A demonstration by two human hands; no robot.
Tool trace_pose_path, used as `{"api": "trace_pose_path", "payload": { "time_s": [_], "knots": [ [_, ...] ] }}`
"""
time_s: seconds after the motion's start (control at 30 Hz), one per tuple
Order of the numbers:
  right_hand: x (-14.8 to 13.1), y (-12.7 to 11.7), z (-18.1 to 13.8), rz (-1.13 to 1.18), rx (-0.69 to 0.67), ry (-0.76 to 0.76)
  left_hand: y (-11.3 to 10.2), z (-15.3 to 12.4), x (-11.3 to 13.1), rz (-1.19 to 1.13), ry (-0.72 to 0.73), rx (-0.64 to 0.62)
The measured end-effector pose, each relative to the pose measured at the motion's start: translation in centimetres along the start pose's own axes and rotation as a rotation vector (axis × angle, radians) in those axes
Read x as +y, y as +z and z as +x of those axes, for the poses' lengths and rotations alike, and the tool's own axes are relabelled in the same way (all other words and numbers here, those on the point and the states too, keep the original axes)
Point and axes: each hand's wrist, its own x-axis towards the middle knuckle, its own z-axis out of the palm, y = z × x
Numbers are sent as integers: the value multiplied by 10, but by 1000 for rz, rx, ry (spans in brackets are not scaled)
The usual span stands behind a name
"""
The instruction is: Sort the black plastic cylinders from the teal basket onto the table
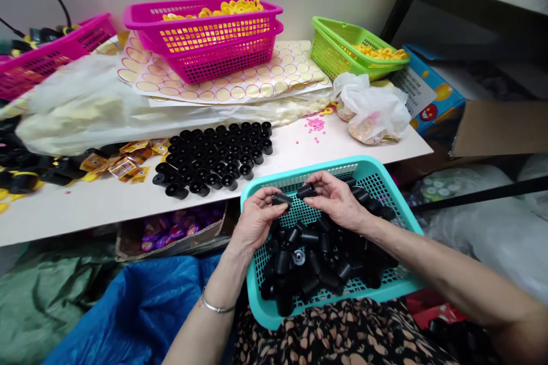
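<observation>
A teal basket rests on my lap, holding several small black plastic cylinders. My left hand is closed on one black cylinder above the basket. My right hand pinches another black cylinder right beside it. The two pieces are close together, nearly touching. On the white table ahead, several black cylinders stand upright in tidy rows.
Pink baskets with yellow rings, a green basket, sticker sheets and plastic bags crowd the table's back. Orange packets lie at left. A blue bag sits below, a cardboard box at right.
</observation>
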Motion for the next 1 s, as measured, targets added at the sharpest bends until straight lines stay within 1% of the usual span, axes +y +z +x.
{"api": "trace_pose_path", "payload": {
  "time_s": [0.1,0.2,0.27,0.33,0.43,0.6,0.73,0.83,0.93,1.0],
  "knots": [
    [-2,4,-1,-2,-12,-59,-1,1,-9,275,160,23],
    [-4,7,1,-93,-68,-82,-2,2,-16,511,314,-30],
    [-3,8,2,-154,-85,-91,-3,3,-18,608,353,-44],
    [-2,9,2,-187,-74,-98,-3,3,-18,657,340,-50],
    [-1,8,4,-235,-71,-107,-2,1,-15,684,340,-71],
    [-7,2,8,-251,-147,-102,0,-2,-9,663,341,-78],
    [-13,-1,9,-134,-176,-17,1,-5,-5,623,310,-148],
    [-14,-2,10,-46,-196,56,-1,-5,-5,539,276,-193],
    [-11,-3,9,-45,-203,65,-2,-5,-7,465,266,-191],
    [-9,-2,8,-72,-208,39,-2,-5,-7,464,271,-177]
  ]
}}
